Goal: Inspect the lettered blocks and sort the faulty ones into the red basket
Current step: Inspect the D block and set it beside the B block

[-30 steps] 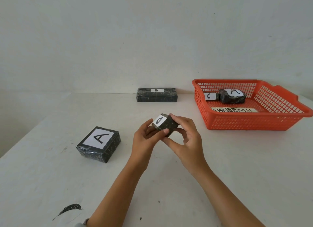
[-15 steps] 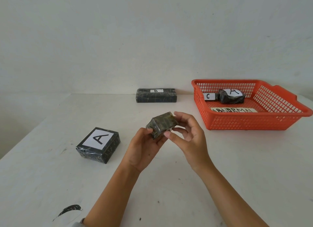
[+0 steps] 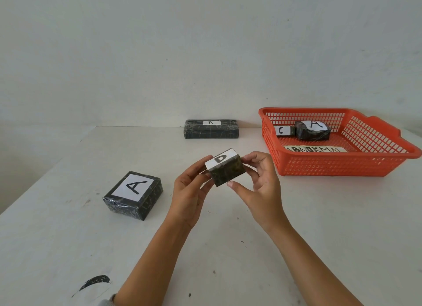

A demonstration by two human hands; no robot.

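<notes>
— Rotated since half a second ago: the D block now shows its label on top again.

— Left hand and right hand both pinch it above the table (fingertips only), short of the red basket. More turning could drop it.

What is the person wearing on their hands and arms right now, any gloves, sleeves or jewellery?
No gloves: the left hand and right hand are bare, with no rings, watch or bracelet visible. Both forearms are bare as far as the frame shows. A bit of grey fabric shows beside the left arm at the bottom edge, possibly a sleeve.
</notes>
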